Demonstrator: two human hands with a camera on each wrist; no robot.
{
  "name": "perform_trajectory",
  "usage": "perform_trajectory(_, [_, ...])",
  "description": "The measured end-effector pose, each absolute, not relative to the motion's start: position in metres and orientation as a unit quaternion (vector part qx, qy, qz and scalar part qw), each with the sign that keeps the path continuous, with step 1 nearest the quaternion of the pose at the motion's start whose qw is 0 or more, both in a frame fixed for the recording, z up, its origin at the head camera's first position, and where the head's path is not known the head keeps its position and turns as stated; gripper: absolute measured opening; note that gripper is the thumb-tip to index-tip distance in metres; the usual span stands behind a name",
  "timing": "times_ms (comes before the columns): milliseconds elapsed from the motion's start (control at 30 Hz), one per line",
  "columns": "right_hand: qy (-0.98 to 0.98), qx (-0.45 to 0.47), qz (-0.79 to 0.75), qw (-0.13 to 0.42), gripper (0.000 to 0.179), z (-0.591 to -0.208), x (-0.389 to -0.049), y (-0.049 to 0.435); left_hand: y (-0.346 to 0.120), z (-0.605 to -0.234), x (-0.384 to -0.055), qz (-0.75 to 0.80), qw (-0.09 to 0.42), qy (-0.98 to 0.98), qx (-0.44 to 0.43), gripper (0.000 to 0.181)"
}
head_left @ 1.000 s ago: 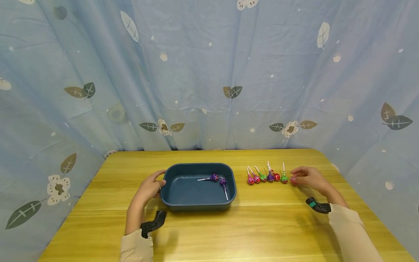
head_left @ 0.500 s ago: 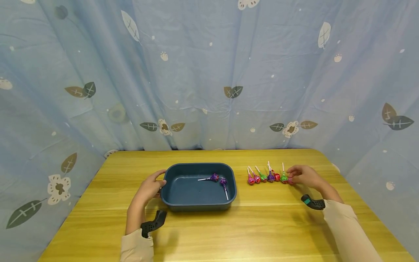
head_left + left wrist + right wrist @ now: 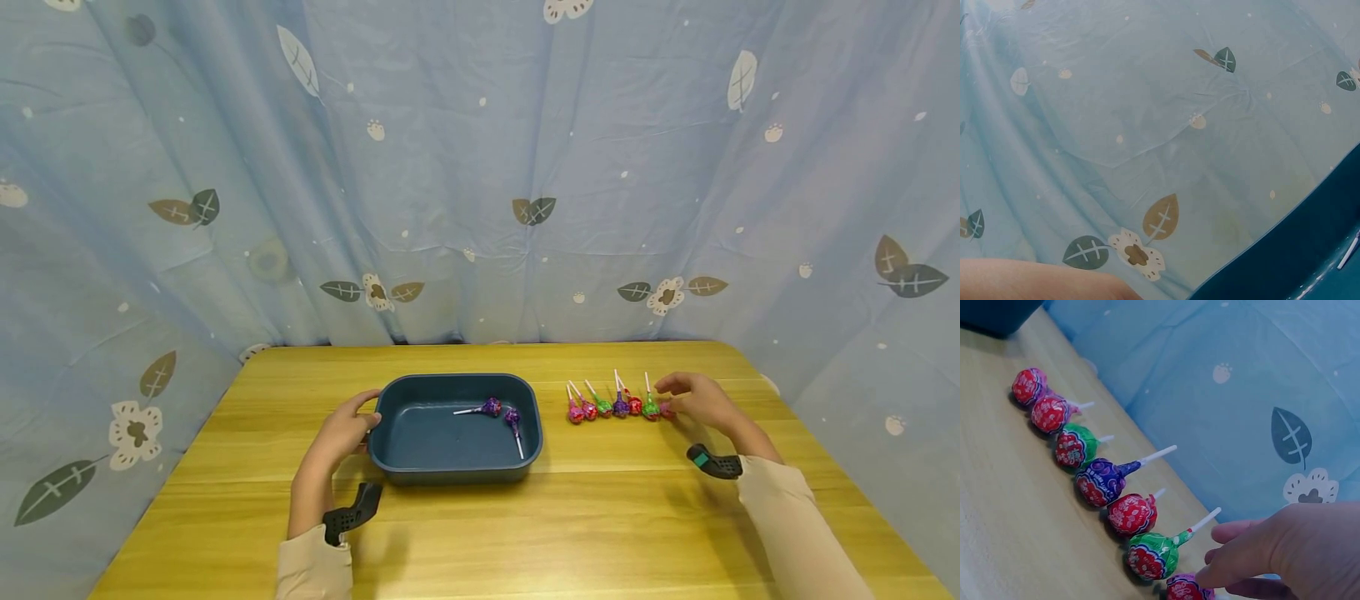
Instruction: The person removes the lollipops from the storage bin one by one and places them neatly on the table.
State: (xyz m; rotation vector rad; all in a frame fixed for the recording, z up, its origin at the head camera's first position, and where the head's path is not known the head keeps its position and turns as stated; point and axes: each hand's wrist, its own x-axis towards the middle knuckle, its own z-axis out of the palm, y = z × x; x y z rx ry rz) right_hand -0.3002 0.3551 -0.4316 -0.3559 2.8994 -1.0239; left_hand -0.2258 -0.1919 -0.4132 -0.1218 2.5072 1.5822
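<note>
In the head view my left hand (image 3: 347, 429) grips the left rim of a dark blue plastic bin (image 3: 450, 477), thumb over the edge. Two purple lollipops lie inside, one with its stick to the left (image 3: 491, 407), the other with its stick toward me (image 3: 512, 417). At the right end of a lollipop row, my right hand (image 3: 708, 406) pinches a pink lollipop (image 3: 1186, 589) beside a green lollipop (image 3: 1152, 555). My right thumb partly covers the pink lollipop, and most of its stick is hidden. The left wrist view shows only part of the hand and bin.
The row continues left with a red lollipop (image 3: 1132, 514), a purple lollipop (image 3: 1100, 482), another green lollipop (image 3: 1075, 447) and two pink ones, all sticks away from me. A wooden table (image 3: 480, 542) carries everything. A patterned blue curtain (image 3: 450, 167) hangs behind it.
My right hand has shifted left with the pink lollipop, bringing it beside the green one. The green lollipop's stick leans slightly further left. My left hand and the bin stay put.
</note>
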Motion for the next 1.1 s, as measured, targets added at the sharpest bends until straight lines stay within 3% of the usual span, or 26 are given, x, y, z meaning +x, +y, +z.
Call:
perform_trajectory(733, [0.918, -0.078, -0.386, -0.056, 0.028, -0.446, -0.288, 0.361, -0.192, -0.414, -0.226, 0.520, 0.082, 0.849, -0.044, 0.049])
perform_trajectory(1100, [0.868, 0.031, -0.489, -0.084, 0.037, -0.460, -0.276, 0.360, -0.192, -0.415, -0.228, 0.537, 0.084, 0.838, -0.045, 0.048])
